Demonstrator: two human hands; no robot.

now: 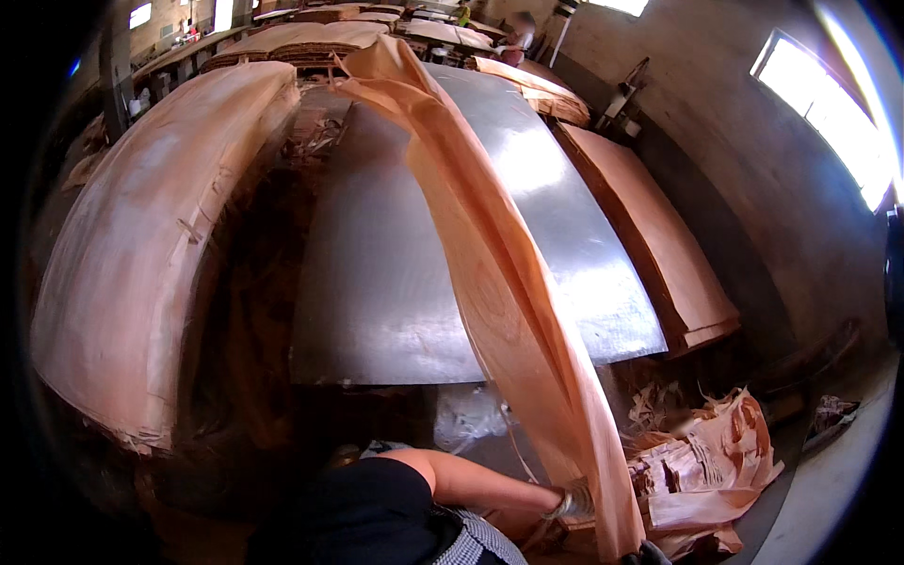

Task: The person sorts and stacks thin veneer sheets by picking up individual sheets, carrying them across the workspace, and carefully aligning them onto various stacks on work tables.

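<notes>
A long, thin sheet of pale orange wood veneer [513, 311] runs from the far end of a metal-topped table down to my hands, creased lengthwise. My left hand [576, 501], in a light glove, is closed at the sheet's near left edge; its fingers are mostly behind the wood. At the bottom rim of the view, my right hand [648, 554] in a dark glove grips the sheet's near right corner, and only part of it shows. Beneath the veneer lies the shiny metal tabletop [377, 282].
A tall veneer stack [160, 226] stands left of the table, across a dark gap. Another stack [659, 226] lies along its right side. Torn veneer scraps [706, 466] are heaped at the near right. Farther back are more stacks [301, 40] and a person [518, 40].
</notes>
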